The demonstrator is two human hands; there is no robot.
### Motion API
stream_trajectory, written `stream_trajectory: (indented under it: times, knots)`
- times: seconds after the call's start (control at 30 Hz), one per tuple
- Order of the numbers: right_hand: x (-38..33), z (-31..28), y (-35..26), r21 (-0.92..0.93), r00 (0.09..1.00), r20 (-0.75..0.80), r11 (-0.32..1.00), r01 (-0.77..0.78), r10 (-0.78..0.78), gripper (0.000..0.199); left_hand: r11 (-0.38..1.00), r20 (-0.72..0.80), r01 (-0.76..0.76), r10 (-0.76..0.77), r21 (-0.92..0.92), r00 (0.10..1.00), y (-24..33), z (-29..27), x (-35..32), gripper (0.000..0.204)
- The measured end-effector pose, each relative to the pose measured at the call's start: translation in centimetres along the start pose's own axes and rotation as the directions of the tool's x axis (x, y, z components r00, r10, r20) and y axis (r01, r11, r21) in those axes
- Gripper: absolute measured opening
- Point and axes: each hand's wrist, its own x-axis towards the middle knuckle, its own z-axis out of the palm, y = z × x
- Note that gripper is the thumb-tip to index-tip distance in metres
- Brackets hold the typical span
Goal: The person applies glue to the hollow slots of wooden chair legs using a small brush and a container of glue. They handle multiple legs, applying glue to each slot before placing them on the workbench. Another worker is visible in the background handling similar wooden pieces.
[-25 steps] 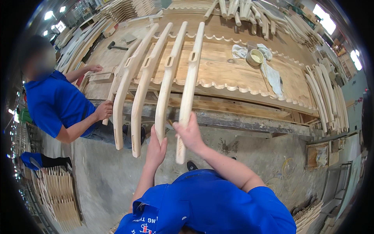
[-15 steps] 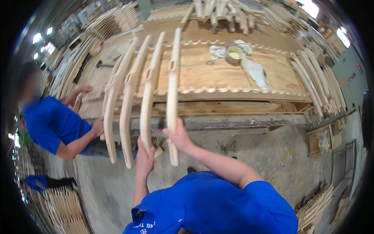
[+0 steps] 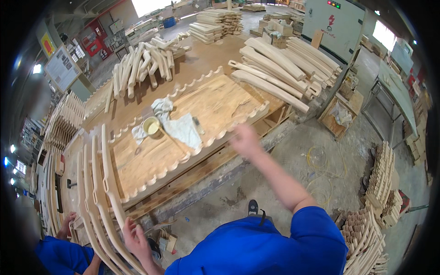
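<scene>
At the lower left, my left hand point(image 3: 136, 238) is beside the rightmost of several long, curved pale wooden pieces point(image 3: 110, 181). Its fingers are slightly bent and apart; whether they touch the wood cannot be made out. These pieces lie side by side across the scalloped wooden strips, each with a slot partway along. My right hand point(image 3: 246, 141), blurred by motion, is stretched forward over the near scalloped strip point(image 3: 215, 143). I see nothing in it. Left of it are a white cloth point(image 3: 185, 130) and a small round tub point(image 3: 151, 126) of pale yellow stuff.
Curved wooden pieces point(image 3: 270, 68) are stacked at the table's right end, with a jumbled pile point(image 3: 142, 68) at the back. A co-worker's blue sleeve point(image 3: 64, 256) shows at lower left. Yellow hose point(image 3: 321, 158) lies on the floor. A grey electrical cabinet point(image 3: 332, 30) stands far right.
My view has swung right. My right hand has let go of the rightmost curved piece and moved right; my left hand has left the piece it held and is beside the rightmost one.
</scene>
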Motion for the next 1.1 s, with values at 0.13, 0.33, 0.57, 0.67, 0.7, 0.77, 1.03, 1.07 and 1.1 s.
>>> stream_trajectory:
  times: [0.13,0.33,0.57,0.67,0.7,0.77,1.03,1.07,1.1]
  knots:
    - [7.2,-11.9,14.2,-0.516,0.985,-0.091,0.839,-0.171,0.145,0.036,0.977,0.213,-0.210,0.196,0.044,0.957,6.6,8.6,2.0,0.035]
    - [11.9,-14.4,19.9,-0.804,0.848,0.215,0.581,-0.129,0.485,0.073,0.956,0.539,-0.288,0.274,-0.062,0.796,11.9,19.0,1.9,0.033]
    - [11.4,-14.3,21.4,-0.871,0.862,0.245,0.491,-0.006,0.443,0.087,0.870,0.803,-0.443,0.415,-0.214,0.427,14.4,27.0,1.9,0.038]
    - [10.3,-13.7,21.5,-0.906,0.897,0.265,0.411,0.106,0.353,0.096,0.874,0.816,-0.435,0.407,-0.216,0.411,14.0,29.3,1.3,0.039]
    - [10.4,-13.4,21.5,-0.910,0.912,0.295,0.373,0.179,0.283,0.096,0.897,0.839,-0.383,0.376,-0.222,0.395,13.7,30.0,1.3,0.039]
    - [11.1,-13.1,22.6,-0.921,0.929,0.256,0.360,0.150,0.267,0.085,0.924,0.887,-0.285,0.341,-0.255,0.313,13.8,31.4,1.1,0.038]
    - [10.7,-13.9,22.9,-0.798,0.940,0.314,0.574,0.185,0.133,0.058,0.948,0.889,-0.124,0.319,-0.295,0.329,14.5,31.6,0.0,0.036]
    - [11.0,-14.5,22.2,-0.752,0.894,0.349,0.654,0.088,0.281,0.056,0.949,0.881,-0.103,0.316,-0.299,0.353,14.8,31.2,0.3,0.035]
    - [11.2,-15.6,21.4,-0.705,0.819,0.393,0.709,-0.023,0.418,0.054,0.950,0.857,-0.083,0.306,-0.300,0.414,15.2,30.9,0.9,0.034]
